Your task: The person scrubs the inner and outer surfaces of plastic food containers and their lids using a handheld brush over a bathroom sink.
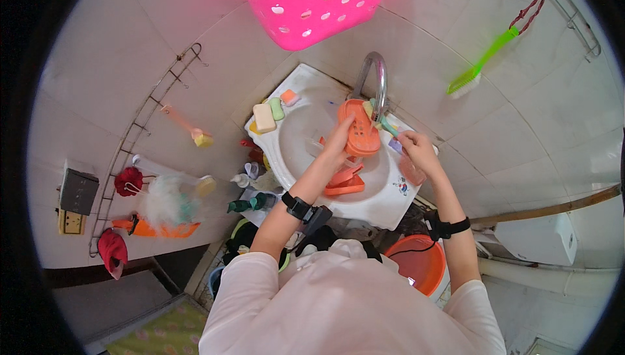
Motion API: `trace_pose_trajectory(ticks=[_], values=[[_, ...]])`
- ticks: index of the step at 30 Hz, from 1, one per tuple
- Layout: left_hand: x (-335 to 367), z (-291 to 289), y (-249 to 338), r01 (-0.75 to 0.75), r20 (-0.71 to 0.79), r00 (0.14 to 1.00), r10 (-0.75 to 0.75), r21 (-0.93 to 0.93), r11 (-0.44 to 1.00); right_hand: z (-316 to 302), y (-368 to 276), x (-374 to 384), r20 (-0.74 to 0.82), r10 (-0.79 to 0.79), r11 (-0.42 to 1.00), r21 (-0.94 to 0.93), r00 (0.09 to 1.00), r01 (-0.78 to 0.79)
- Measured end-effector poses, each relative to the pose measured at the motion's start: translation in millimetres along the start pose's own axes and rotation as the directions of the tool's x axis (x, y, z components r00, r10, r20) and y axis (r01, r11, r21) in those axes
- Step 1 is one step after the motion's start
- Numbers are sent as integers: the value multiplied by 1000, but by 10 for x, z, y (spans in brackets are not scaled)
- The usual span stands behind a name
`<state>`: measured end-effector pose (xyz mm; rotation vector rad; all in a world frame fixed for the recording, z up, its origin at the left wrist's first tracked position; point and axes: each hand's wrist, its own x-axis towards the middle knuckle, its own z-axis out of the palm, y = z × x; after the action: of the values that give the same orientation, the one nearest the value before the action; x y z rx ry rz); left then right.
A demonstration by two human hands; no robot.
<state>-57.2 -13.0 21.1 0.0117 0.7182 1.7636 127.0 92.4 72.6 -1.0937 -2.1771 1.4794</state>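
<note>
My fingers are closed on both sides: those of my left hand point(337, 141) grip an orange dish with holes point(364, 137), those of my right hand point(418, 151) a small teal-handled brush point(389, 126).

Around me is a room with tiled walls point(456, 3). Before me stands a white sink point(311, 80); above its back corner is a pink basket point(312, 13), and below its near edge, to my right, an orange bucket point(424, 262). The faucet point(380, 72) arches from the back edge. Loose orange pieces point(345, 186) lie in the basin toward the near edge. On the left corner sit a cream soap bar point(264, 118) and a smaller green one point(277, 108).

My left thumb lies along the dish's face, holding it tilted over the basin under the faucet. My right fingers are pinched on the brush's handle, its head at the dish's right edge.

My other left fingers are hidden behind the dish, and the spout partly covers the brush head, so I can't tell whether the bristles touch. The basket's top is cut off.
</note>
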Motion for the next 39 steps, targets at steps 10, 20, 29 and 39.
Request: trace_pose_trajectory(ticks=[10, 20, 29, 39], values=[[166, -312, 556, -299, -162, 924, 346, 256, 919, 209, 331, 432, -86, -260, 909, -359, 962, 214], [81, -255, 636, -106, -46, 993, 107, 26, 994, 549, 269, 900, -74, -276, 780, -600, 958, 178], [93, -259, 569, -46, -3, 999, 46, 6, 999, 575, 209, 752, -17, -155, 786, -607, 988, 113], [105, -189, 479, -74, 84, 994, 73, 8, 997, 400, 70, -456, -218, -358, 858, -460, 908, 228]])
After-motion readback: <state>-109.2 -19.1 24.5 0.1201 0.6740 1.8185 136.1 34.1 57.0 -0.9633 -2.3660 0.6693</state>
